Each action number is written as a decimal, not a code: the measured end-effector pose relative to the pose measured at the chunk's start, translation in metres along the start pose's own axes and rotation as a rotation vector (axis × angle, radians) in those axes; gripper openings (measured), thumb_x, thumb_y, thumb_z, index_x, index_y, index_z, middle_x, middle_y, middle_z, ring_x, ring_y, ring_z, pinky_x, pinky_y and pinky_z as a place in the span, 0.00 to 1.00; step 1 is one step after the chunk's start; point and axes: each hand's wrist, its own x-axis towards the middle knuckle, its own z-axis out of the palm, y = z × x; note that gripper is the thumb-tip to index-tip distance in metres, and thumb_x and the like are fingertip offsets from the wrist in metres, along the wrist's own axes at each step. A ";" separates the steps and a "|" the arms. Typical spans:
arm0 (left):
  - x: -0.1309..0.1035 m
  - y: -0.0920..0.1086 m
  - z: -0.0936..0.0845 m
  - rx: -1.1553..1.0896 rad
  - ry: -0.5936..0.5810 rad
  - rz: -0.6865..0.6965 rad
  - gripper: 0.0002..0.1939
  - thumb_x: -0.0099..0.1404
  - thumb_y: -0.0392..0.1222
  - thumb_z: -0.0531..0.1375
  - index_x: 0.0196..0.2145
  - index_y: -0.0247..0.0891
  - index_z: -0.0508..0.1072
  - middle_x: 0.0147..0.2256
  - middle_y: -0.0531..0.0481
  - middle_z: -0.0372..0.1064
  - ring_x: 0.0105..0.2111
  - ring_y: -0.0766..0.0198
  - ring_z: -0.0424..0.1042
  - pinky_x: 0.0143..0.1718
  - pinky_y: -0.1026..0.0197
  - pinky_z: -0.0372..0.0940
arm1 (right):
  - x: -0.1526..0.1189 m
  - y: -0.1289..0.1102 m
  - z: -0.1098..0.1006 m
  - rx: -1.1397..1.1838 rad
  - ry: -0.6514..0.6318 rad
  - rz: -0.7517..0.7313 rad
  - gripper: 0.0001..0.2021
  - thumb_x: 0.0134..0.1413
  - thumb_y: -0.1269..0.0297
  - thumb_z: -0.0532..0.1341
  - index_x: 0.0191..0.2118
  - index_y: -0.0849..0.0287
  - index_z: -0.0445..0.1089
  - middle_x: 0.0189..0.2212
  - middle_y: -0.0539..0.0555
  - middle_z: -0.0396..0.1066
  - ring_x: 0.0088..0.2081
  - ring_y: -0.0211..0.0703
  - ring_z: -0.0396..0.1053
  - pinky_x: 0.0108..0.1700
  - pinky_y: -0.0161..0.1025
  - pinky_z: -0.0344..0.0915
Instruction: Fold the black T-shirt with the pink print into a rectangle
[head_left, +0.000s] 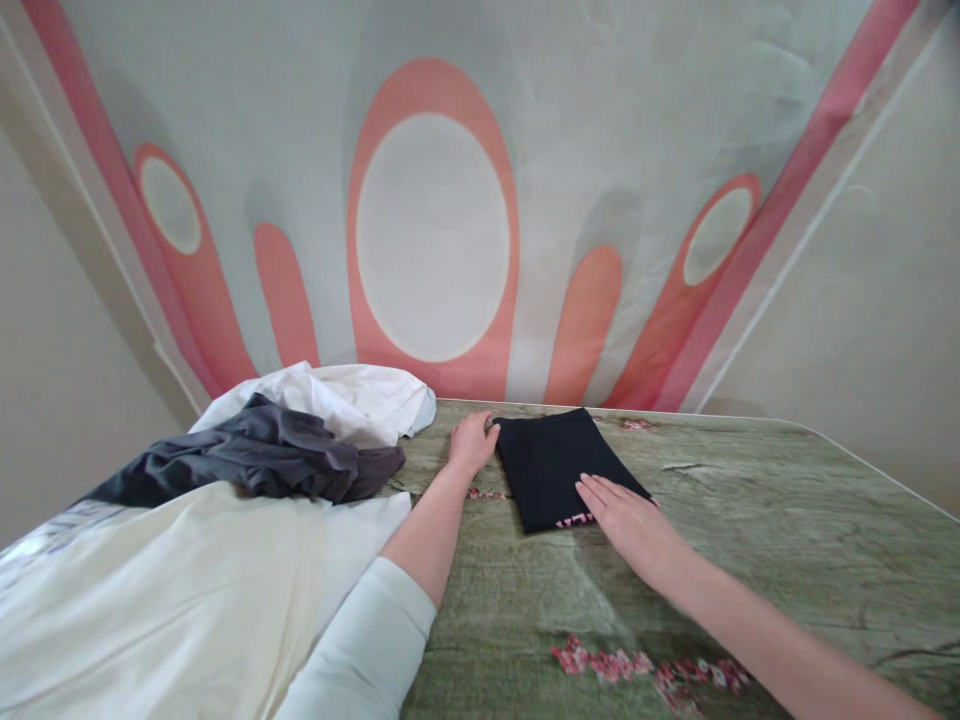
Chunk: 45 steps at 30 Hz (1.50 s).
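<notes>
The folded black cloth point(555, 465) lies on the green wood-patterned table covering point(750, 560), right of the clothes pile and toward the far edge of the table. It is turned a little askew: its left and right sides run from far to near and drift rightward as they come closer, while its narrower far edge and wider near edge run roughly left to right. It is close enough to square that a long axis cannot be told with certainty. The edge with pink marks point(574, 520) faces near, partly under the right hand. The cloth is plain, dark and matte, folded flat into a compact four-sided piece with fairly straight edges and only faint creases. The left hand point(472, 445) is at its far left corner, fingers curved and thumb against the edge; whether it pinches the fabric cannot be told. The right hand point(626, 515) is unclenched, palm down, its extended fingers lying together on the near right part of the cloth. Pink printed blossoms point(611, 665) show on the covering nearer than the cloth. At left, a white garment point(352, 395) lies far, a dark grey garment point(277, 455) in the middle and a cream garment point(187, 590) near.
</notes>
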 end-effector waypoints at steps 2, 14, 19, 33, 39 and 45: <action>-0.001 0.003 0.000 0.008 -0.023 0.033 0.20 0.63 0.46 0.52 0.51 0.37 0.64 0.48 0.43 0.65 0.49 0.57 0.63 0.50 0.56 0.56 | -0.003 0.020 0.006 0.012 -0.034 0.071 0.24 0.48 0.81 0.46 0.52 0.67 0.63 0.52 0.63 0.62 0.52 0.49 0.62 0.51 0.46 0.63; -0.005 0.016 -0.003 -0.039 -0.110 0.284 0.16 0.63 0.43 0.53 0.48 0.39 0.66 0.45 0.46 0.66 0.46 0.59 0.64 0.50 0.56 0.57 | -0.006 0.073 0.027 0.159 -0.111 0.191 0.32 0.45 0.83 0.46 0.58 0.55 0.55 0.58 0.55 0.55 0.56 0.47 0.56 0.54 0.51 0.56; -0.005 0.033 -0.010 0.034 -0.047 0.253 0.19 0.59 0.38 0.57 0.49 0.38 0.65 0.45 0.45 0.63 0.47 0.58 0.62 0.49 0.55 0.57 | -0.006 0.073 0.025 0.141 -0.108 0.173 0.31 0.45 0.82 0.46 0.58 0.60 0.56 0.58 0.57 0.55 0.56 0.47 0.55 0.55 0.50 0.55; -0.041 0.125 -0.036 0.041 -0.668 0.706 0.29 0.50 0.33 0.58 0.51 0.35 0.62 0.50 0.43 0.64 0.47 0.56 0.66 0.46 0.59 0.62 | 0.001 0.040 0.015 0.553 0.004 -0.012 0.37 0.37 0.83 0.48 0.58 0.57 0.55 0.57 0.57 0.56 0.59 0.47 0.51 0.57 0.54 0.50; -0.058 0.132 -0.035 -0.014 -0.569 0.782 0.34 0.51 0.33 0.56 0.56 0.35 0.53 0.57 0.41 0.53 0.52 0.55 0.60 0.49 0.57 0.60 | -0.001 0.041 0.021 0.620 0.067 0.027 0.35 0.38 0.83 0.48 0.57 0.57 0.57 0.55 0.57 0.59 0.58 0.46 0.53 0.57 0.55 0.51; -0.070 0.129 -0.037 -0.014 -0.470 0.808 0.32 0.56 0.34 0.54 0.58 0.36 0.50 0.58 0.43 0.51 0.54 0.58 0.58 0.52 0.59 0.57 | -0.001 0.041 0.022 0.614 0.061 0.029 0.33 0.41 0.83 0.48 0.57 0.59 0.56 0.56 0.58 0.58 0.58 0.45 0.52 0.58 0.54 0.50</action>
